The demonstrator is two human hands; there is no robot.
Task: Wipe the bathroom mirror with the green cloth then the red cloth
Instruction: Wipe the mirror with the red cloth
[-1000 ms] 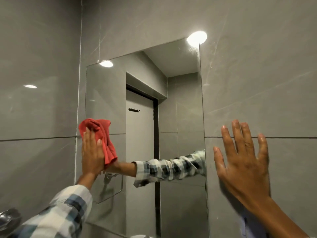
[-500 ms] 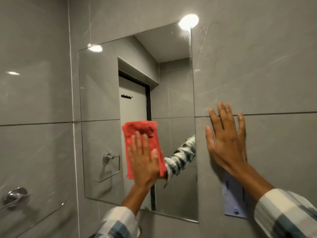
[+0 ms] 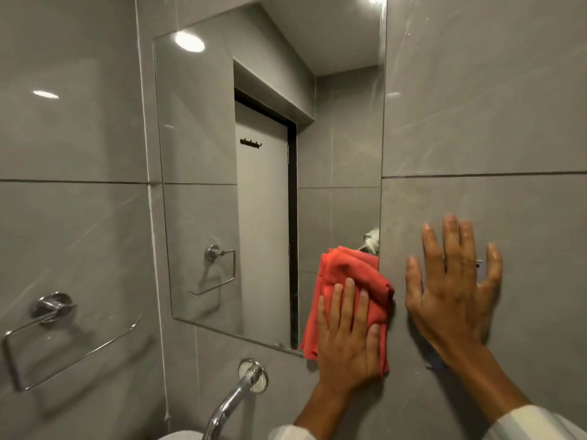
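A frameless mirror (image 3: pixel 203 173) hangs on the grey tiled wall. My left hand (image 3: pixel 347 336) presses a folded red cloth (image 3: pixel 352 274) flat against the mirror's lower right corner; the cloth overlaps the mirror's right and bottom edges. My right hand (image 3: pixel 454 290) lies flat with spread fingers on the tile just right of the mirror, holding nothing. No green cloth is in view.
A chrome tap (image 3: pixel 235 398) juts from the wall below the mirror, above a white basin rim (image 3: pixel 181 436). A chrome towel ring (image 3: pixel 47 331) is fixed to the left wall. A small pale fitting (image 3: pixel 480 268) shows behind my right hand.
My left hand has swept the red cloth from the mirror's left edge across to its lower right corner. My view has dropped, and my right hand sits lower on the tile.
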